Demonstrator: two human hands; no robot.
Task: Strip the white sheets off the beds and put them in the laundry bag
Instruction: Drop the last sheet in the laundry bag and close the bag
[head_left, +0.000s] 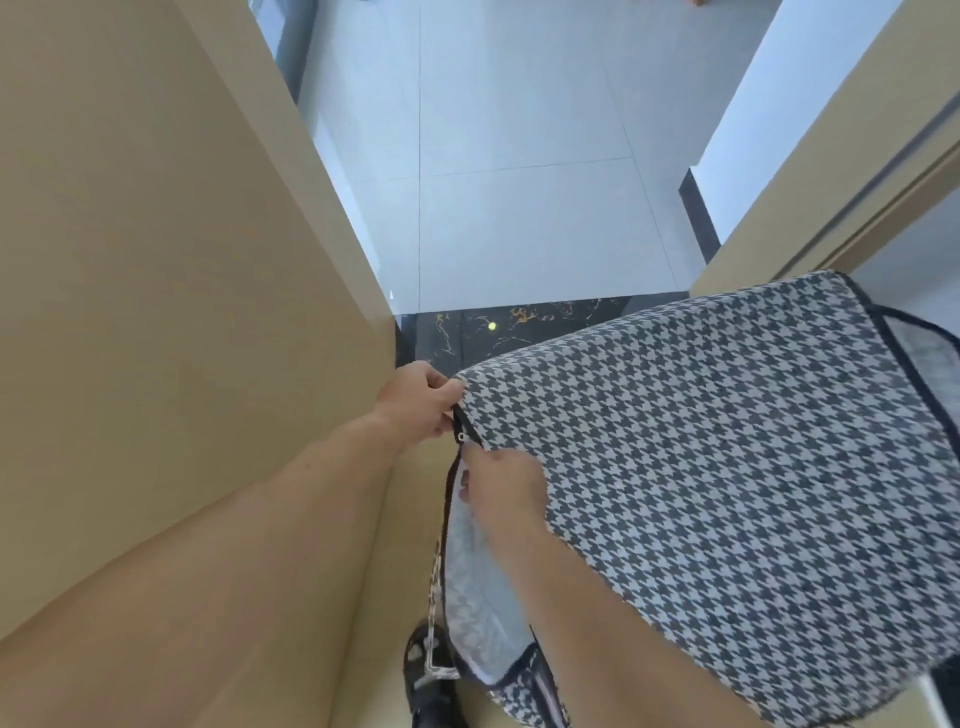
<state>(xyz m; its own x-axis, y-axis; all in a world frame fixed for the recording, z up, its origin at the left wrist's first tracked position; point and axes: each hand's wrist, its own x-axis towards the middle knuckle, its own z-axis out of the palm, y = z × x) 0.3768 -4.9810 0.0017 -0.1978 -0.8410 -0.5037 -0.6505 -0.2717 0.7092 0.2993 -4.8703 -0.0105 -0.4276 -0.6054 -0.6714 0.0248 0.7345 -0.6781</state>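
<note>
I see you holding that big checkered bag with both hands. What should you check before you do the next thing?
1. Left hand has a hold: ok, it pinches the laundry bag at its near corner.
2. Right hand has a hold: ok, its fingers pinch the edge by the black trim.
3. Bag is open: ok, a gap along the edge shows pale material inside.
4. Sheets are in: cannot tell. The pale material may be sheet or lining.
5. Bag clears the door frame: cannot tell. Its far corner sits close to it.
</note>
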